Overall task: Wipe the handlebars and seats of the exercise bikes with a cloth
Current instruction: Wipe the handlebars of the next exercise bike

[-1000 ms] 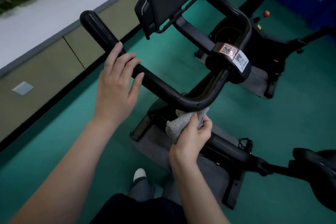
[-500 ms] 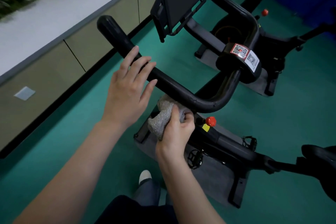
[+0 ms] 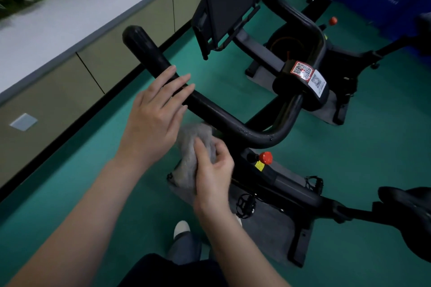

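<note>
A black exercise bike stands on a green floor, its seat at the far right edge. Its curved handlebar crosses the middle. The left hand lies flat over the bar, fingers spread and loose (not gripping). Just below the bar, the right hand pinches a bunched grey cloth. A red knob sits beside it.

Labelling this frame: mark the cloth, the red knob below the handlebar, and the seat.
cloth [image 3: 190, 147], head view, bunched upper part.
red knob [image 3: 266, 157], head view, its round cap.
seat [image 3: 410, 214], head view, dark top surface.
</note>
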Demonstrator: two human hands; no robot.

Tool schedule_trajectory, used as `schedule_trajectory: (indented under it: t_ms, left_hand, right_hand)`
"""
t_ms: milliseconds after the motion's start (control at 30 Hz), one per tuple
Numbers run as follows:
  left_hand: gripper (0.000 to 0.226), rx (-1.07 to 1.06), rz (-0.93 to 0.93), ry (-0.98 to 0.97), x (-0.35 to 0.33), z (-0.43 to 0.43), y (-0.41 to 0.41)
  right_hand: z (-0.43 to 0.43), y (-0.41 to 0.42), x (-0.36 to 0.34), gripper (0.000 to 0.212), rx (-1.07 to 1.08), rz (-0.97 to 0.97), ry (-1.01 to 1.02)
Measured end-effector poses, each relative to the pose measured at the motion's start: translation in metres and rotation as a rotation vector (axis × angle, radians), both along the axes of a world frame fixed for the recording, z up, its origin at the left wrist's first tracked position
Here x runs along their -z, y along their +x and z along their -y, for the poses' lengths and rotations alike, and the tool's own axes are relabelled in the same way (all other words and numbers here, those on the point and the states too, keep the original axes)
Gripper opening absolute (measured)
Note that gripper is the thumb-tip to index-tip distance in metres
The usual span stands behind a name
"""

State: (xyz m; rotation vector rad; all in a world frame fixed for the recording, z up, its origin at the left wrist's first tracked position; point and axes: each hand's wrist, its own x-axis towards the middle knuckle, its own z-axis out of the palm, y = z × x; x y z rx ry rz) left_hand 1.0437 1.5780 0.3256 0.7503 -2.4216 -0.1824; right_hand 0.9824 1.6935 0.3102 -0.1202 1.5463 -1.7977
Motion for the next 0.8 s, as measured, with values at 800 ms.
schedule_trajectory:
  t_ms: [800]
  left_hand:
    - [0.037,-0.011,-0.118,0.041,0.005,-0.007,-0.008]
  right_hand:
    - [-0.037,-0.054,-0.012,0.028,0.262,-1.115,0.151]
